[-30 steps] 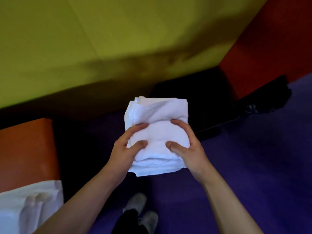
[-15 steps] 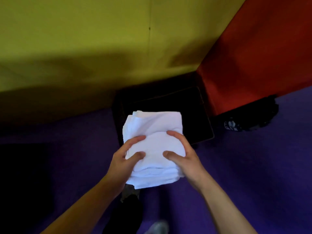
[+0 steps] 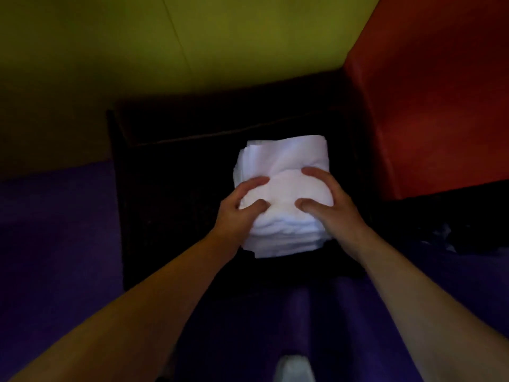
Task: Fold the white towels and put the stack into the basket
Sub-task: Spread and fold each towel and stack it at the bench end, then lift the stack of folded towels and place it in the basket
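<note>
White towels (image 3: 283,172), stacked, sit over the dark basket (image 3: 170,166) at 12 o'clock. Left hand (image 3: 234,209) and right hand (image 3: 329,205) each grip a side, fingers curled on top.

Perhaps a playroom or lounge, dimly lit: purple carpet (image 3: 55,244), yellow-green wall (image 3: 192,37), red padded block (image 3: 440,106).

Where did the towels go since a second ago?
The stack of white towels traveled forward, from above the purple floor to over the dark basket. The left hand and right hand kept gripping its sides throughout; nothing was let go.
</note>
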